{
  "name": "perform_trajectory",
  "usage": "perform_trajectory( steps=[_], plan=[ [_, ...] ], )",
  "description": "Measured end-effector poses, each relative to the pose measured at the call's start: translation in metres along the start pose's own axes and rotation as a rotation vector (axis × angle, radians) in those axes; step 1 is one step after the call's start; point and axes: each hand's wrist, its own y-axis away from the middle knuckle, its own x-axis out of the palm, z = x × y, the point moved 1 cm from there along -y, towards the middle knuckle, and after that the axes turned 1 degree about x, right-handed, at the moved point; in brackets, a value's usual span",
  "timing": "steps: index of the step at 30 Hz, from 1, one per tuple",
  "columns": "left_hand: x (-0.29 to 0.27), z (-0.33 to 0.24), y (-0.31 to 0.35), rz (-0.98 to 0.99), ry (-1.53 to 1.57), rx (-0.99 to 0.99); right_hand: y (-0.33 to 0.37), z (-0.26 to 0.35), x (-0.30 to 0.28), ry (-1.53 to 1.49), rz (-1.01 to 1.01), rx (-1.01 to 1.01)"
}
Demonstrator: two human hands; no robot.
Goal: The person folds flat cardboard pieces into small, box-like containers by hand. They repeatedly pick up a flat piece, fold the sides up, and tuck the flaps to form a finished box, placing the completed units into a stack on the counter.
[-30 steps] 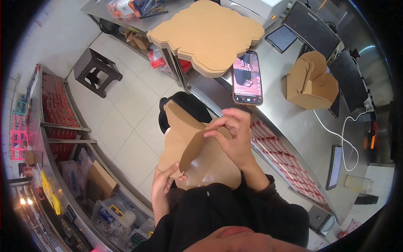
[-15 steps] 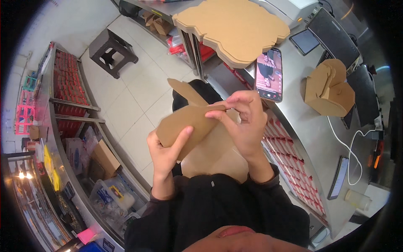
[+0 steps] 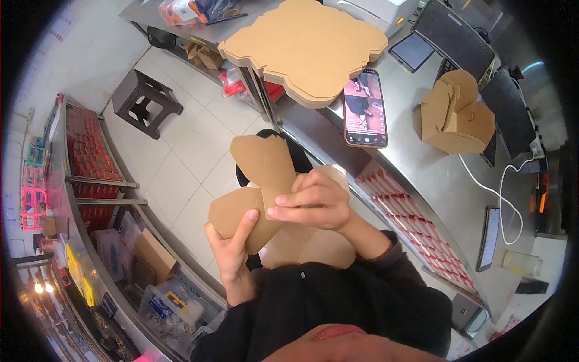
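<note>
Between my hands, above my lap, is a partly folded brown cardboard food box [image 3: 260, 161] with its side flaps standing up. My left hand [image 3: 234, 256] grips its near left panel, thumb on the face and fingers behind. At the corner fold beside the thumb, my right hand [image 3: 319, 204] pinches the card with its fingers bent. The far edges of the box under my right hand are hidden. On the steel counter ahead lies a thick stack of flat brown box blanks [image 3: 301, 45]. A folded box [image 3: 446, 123] stands open to the right.
A phone with a lit screen [image 3: 365, 114] lies beside the stack. Farther right are a tablet [image 3: 412, 50], a white cable [image 3: 500, 196] and another phone [image 3: 488, 238]. A dark plastic stool [image 3: 145, 102] stands on the tiled floor. Shelves with red packets [image 3: 93, 145] line the left.
The box has turned and its flaps have spread wider, showing more of the inner face. My right hand has moved down and left to the corner fold. The view has shifted slightly.
</note>
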Motion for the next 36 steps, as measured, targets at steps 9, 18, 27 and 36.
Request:
perform_trajectory(
  steps=[9,18,27,36],
  plan=[
    [-0.006,0.006,-0.001,0.123,0.017,-0.092,-0.025,-0.008,-0.017,-0.124,0.365,-0.111],
    [0.000,0.004,-0.002,0.044,0.169,-0.111,-0.022,0.003,-0.021,-0.191,0.522,0.129],
    [-0.009,0.019,-0.002,0.246,0.162,-0.044,-0.026,-0.009,-0.032,-0.735,0.612,0.834],
    [-0.003,0.000,0.005,0.331,-0.328,0.290,-0.030,0.016,-0.056,-0.390,0.362,0.748]
  ],
)
